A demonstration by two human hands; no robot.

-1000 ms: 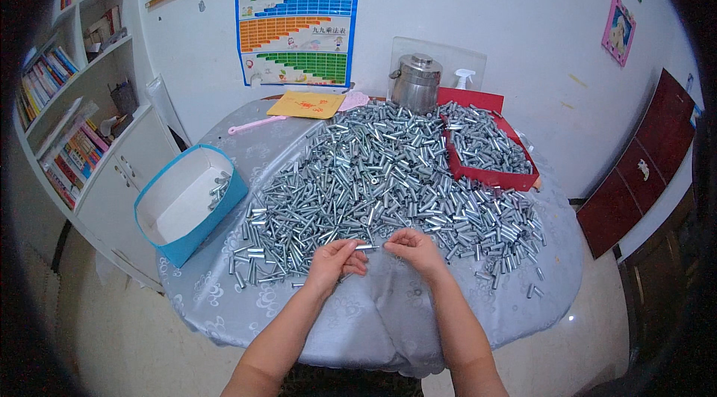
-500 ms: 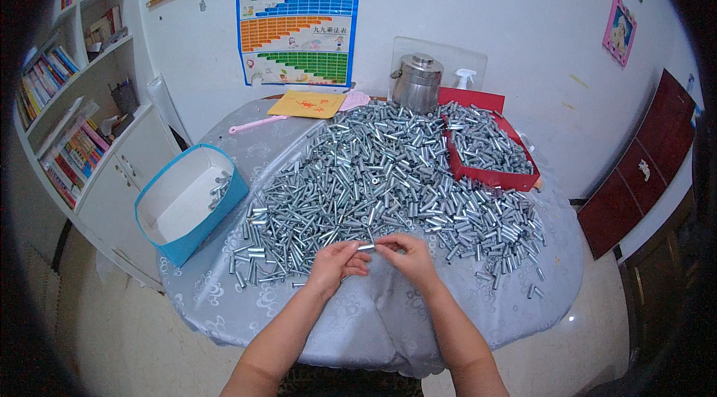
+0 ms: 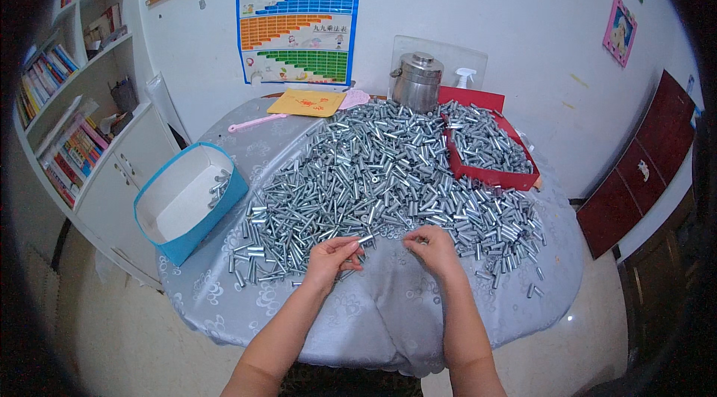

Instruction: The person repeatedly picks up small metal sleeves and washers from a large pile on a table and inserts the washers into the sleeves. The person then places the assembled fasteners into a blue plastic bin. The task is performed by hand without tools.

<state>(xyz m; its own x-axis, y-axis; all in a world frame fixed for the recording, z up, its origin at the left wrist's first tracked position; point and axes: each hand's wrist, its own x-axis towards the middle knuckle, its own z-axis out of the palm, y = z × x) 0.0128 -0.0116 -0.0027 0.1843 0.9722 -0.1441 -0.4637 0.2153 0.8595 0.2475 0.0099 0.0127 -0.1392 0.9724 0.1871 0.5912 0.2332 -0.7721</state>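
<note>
My left hand (image 3: 334,259) pinches a short shiny metal tube (image 3: 365,240) between thumb and fingertips, its free end pointing up and right. To its right, apart from the tube, my right hand (image 3: 435,249) is closed, thumb against fingers. Whether anything small sits in that pinch I cannot make out. Both hands are at the near edge of a broad pile of metal tubes and pins (image 3: 351,173). A few small metal rings (image 3: 391,232) lie on the cloth between the hands.
At the left stands a blue box (image 3: 216,210) with several metal pieces inside. A red box (image 3: 489,177) full of tubes is at the back right, by a steel pot (image 3: 417,83). A yellow envelope (image 3: 306,103) and a pink-handled thing (image 3: 258,123) lie at the back.
My hands were together at the tube and are now apart. The right hand has moved right, leaving the tube in my left hand.
</note>
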